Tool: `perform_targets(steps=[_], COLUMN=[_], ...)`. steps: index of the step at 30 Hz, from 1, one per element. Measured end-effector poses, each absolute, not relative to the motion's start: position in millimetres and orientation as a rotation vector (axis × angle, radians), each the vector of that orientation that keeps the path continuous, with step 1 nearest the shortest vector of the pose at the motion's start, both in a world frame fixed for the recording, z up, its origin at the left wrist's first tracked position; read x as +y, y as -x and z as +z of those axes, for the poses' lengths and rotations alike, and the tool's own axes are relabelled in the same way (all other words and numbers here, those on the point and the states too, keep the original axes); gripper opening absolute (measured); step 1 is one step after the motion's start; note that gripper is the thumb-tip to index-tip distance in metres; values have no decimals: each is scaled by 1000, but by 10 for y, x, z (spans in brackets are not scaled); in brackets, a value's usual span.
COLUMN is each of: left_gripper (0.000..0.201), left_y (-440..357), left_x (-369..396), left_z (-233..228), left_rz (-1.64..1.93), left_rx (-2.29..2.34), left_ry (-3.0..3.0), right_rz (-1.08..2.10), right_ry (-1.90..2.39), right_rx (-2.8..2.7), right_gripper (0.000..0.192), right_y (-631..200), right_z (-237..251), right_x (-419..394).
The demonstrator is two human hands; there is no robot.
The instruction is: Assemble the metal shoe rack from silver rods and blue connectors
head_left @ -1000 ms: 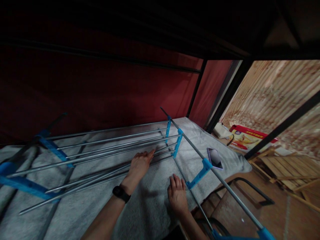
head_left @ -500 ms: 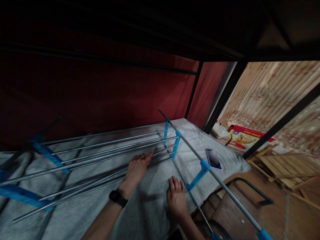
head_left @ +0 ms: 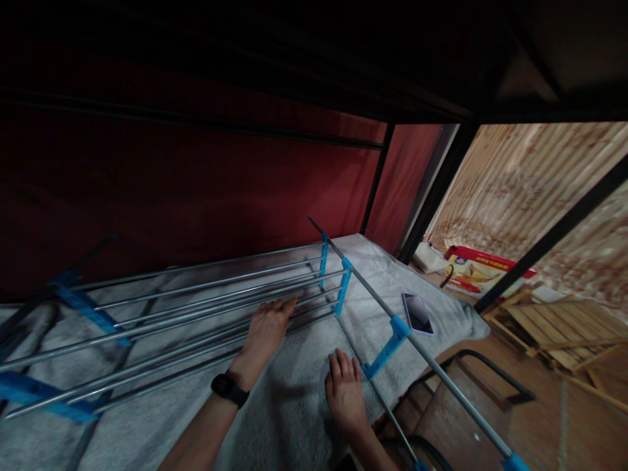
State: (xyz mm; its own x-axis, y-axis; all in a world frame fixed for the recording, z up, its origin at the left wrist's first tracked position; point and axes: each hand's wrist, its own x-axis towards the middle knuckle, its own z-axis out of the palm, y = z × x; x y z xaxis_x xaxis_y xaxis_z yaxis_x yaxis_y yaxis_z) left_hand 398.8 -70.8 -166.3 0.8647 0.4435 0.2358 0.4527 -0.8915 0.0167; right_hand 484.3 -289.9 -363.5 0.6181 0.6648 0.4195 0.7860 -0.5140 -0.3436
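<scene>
A folded drying rack of silver metal rods and blue plastic joints lies on a grey towel-like cover. My left hand, with a black watch on the wrist, rests on the rods near their right end, fingers stretched out and together. My right hand lies flat on the grey cover, fingers apart, just left of a blue joint on a long rod that runs down to the lower right.
A phone lies on the cover at the right. A dark red wall and black bed-frame posts close in above and behind. To the right, a red box, wooden slats and a black frame sit on the brown floor.
The view has drifted slightly, so the rack sits a little lower and further left. Both hands keep their places on the rods and the cover.
</scene>
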Motion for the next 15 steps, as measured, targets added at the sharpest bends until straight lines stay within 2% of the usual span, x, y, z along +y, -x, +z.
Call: perform_targets(steps=[8,15], left_gripper=[53,46], left_y=[-4016,-4015], left_x=[-737,-715], left_z=[-1681,-1681], left_rz=[-375,-479], left_rx=[-755,-728], left_ry=[3011,3034], right_rz=[-238,156], right_ry=[2217,1706], right_rx=[-1104,-741], right_gripper=[44,42], right_y=[-4888,-5178], right_z=[-3675,-3239], right_x=[-2929,-2678])
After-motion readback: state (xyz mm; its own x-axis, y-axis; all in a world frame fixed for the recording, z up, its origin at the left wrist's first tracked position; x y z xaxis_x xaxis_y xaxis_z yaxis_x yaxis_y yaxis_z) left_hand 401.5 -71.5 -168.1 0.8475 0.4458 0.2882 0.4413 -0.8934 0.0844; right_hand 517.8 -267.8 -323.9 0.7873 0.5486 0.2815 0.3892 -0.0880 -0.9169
